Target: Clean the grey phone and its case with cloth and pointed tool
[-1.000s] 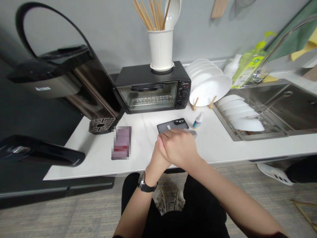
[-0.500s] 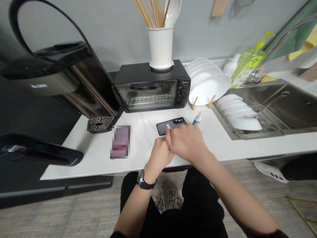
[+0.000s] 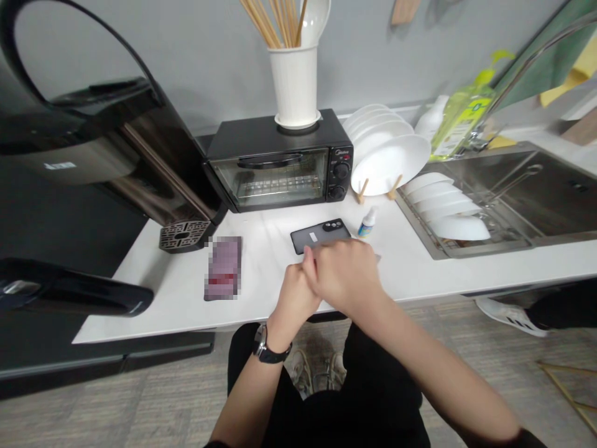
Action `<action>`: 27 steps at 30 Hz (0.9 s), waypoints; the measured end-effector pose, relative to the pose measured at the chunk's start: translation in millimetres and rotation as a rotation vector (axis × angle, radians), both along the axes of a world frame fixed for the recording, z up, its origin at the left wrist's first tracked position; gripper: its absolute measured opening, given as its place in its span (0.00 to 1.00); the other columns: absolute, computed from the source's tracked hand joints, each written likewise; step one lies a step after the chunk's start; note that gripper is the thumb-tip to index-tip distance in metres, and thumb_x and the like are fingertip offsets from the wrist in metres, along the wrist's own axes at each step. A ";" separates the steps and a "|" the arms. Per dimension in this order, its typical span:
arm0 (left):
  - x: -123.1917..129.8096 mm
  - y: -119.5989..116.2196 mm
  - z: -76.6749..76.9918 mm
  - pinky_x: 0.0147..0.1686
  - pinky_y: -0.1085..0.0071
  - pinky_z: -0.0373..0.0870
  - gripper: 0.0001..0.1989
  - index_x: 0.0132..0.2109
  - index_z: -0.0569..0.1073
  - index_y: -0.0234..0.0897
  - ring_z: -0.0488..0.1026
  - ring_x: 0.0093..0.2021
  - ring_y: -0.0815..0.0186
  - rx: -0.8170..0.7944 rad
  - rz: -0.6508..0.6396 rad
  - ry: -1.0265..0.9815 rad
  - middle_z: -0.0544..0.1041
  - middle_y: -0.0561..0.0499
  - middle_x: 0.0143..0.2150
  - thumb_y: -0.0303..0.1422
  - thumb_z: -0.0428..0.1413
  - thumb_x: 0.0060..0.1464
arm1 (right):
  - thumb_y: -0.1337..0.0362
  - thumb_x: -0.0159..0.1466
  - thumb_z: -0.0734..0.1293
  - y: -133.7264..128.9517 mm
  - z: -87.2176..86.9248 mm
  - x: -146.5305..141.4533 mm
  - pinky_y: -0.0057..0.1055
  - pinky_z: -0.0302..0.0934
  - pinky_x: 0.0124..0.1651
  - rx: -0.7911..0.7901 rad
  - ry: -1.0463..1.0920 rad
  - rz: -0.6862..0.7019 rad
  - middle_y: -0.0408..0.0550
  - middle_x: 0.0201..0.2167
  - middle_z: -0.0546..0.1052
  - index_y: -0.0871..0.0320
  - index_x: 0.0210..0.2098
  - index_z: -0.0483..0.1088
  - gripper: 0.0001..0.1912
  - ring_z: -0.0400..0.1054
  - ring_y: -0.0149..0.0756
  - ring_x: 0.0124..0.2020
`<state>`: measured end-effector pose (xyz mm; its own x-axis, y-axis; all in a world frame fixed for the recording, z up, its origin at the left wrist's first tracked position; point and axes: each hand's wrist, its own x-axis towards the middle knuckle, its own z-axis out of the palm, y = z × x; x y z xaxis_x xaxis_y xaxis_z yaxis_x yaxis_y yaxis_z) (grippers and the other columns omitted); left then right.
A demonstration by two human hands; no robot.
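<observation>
Over the front part of the white counter (image 3: 261, 274), my left hand (image 3: 298, 291) and my right hand (image 3: 347, 274) are pressed together, both with curled fingers. What they hold between them, if anything, is hidden. Just behind them lies a dark phone (image 3: 310, 238) with its camera side up, partly covered by my right hand. A small white-capped bottle (image 3: 367, 224) stands behind my right hand. Part of a small pale item (image 3: 378, 257) shows at the right edge of that hand. Farther left on the counter is a blurred-out purple phone (image 3: 225, 264).
A toaster oven (image 3: 280, 165) bears a white utensil cup (image 3: 295, 84). Left are a black drink machine (image 3: 153, 155) and a black device (image 3: 79, 289). On the right stand white plates (image 3: 389, 165), a sink (image 3: 550, 193) with bowls (image 3: 459, 228), and soap bottles (image 3: 461, 124). A person's shoe (image 3: 510, 316) is on the floor.
The camera view has shifted slightly, moving most counter objects a little left in the picture. More of the small bottle shows. My hands stay together.
</observation>
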<state>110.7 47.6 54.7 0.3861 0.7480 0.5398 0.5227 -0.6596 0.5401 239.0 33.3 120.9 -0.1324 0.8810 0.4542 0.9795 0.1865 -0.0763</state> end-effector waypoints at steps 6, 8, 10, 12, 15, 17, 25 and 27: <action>-3.9 -3.4 -5.9 0.26 0.73 0.64 0.10 0.27 0.70 0.37 0.73 0.23 0.66 0.007 -0.070 0.005 0.77 0.50 0.24 0.21 0.52 0.54 | 0.59 0.72 0.62 0.1 -28.8 11.1 0.36 0.53 0.30 0.360 0.116 0.307 0.44 0.23 0.78 0.57 0.24 0.73 0.20 0.70 0.34 0.25; 0.3 -4.2 -6.2 0.27 0.73 0.66 0.10 0.27 0.71 0.37 0.75 0.25 0.66 -0.037 -0.086 -0.055 0.77 0.51 0.25 0.22 0.53 0.56 | 0.58 0.70 0.65 -1.2 -39.1 23.2 0.34 0.54 0.29 0.437 0.174 0.303 0.43 0.23 0.78 0.57 0.25 0.72 0.18 0.70 0.33 0.25; 5.9 -4.5 -6.5 0.29 0.74 0.68 0.09 0.28 0.73 0.37 0.75 0.26 0.67 -0.081 -0.075 -0.115 0.77 0.53 0.25 0.22 0.55 0.55 | 0.59 0.69 0.68 -3.3 -45.9 31.0 0.32 0.56 0.29 0.512 0.251 0.313 0.44 0.24 0.79 0.57 0.27 0.72 0.15 0.72 0.32 0.26; 11.6 -4.9 -6.0 0.31 0.74 0.71 0.06 0.32 0.76 0.37 0.77 0.28 0.67 -0.141 -0.062 -0.184 0.80 0.53 0.28 0.23 0.58 0.56 | 0.62 0.68 0.70 -5.0 -50.4 35.3 0.30 0.58 0.29 0.562 0.332 0.291 0.45 0.27 0.81 0.56 0.27 0.70 0.13 0.73 0.32 0.27; 19.0 -6.2 -3.0 0.36 0.75 0.74 0.03 0.38 0.79 0.37 0.80 0.32 0.67 -0.213 -0.082 -0.241 0.84 0.53 0.33 0.26 0.61 0.59 | 0.65 0.69 0.69 -6.4 -57.1 40.0 0.30 0.58 0.28 0.596 0.396 0.255 0.44 0.24 0.79 0.55 0.25 0.66 0.15 0.71 0.31 0.24; 23.1 -6.9 -1.0 0.39 0.75 0.76 0.03 0.39 0.80 0.38 0.81 0.35 0.67 -0.222 -0.107 -0.237 0.85 0.53 0.36 0.27 0.62 0.60 | 0.65 0.70 0.66 -7.5 -62.2 43.0 0.30 0.56 0.26 0.625 0.456 0.238 0.43 0.20 0.75 0.54 0.24 0.65 0.17 0.67 0.30 0.22; 15.7 -3.3 -36.0 0.59 0.60 0.75 0.17 0.54 0.80 0.43 0.80 0.56 0.56 -0.435 -0.111 -0.028 0.83 0.49 0.56 0.30 0.66 0.58 | 0.44 0.74 0.54 -14.1 -78.5 56.0 0.35 0.59 0.27 0.446 1.101 -0.187 0.46 0.18 0.71 0.52 0.20 0.67 0.32 0.66 0.36 0.21; 8.6 -5.7 -48.6 0.55 0.63 0.77 0.11 0.50 0.82 0.39 0.82 0.53 0.57 -0.496 -0.109 -0.118 0.85 0.47 0.52 0.30 0.64 0.61 | 0.41 0.73 0.53 -11.5 -86.7 63.9 0.34 0.58 0.26 0.394 1.308 -0.224 0.46 0.18 0.70 0.53 0.19 0.66 0.34 0.64 0.36 0.20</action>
<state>119.3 41.9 6.1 0.4342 0.8836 0.1751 0.3815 -0.3565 0.8529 302.9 21.8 34.2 0.7045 0.6126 0.3582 0.2486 0.2597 -0.9331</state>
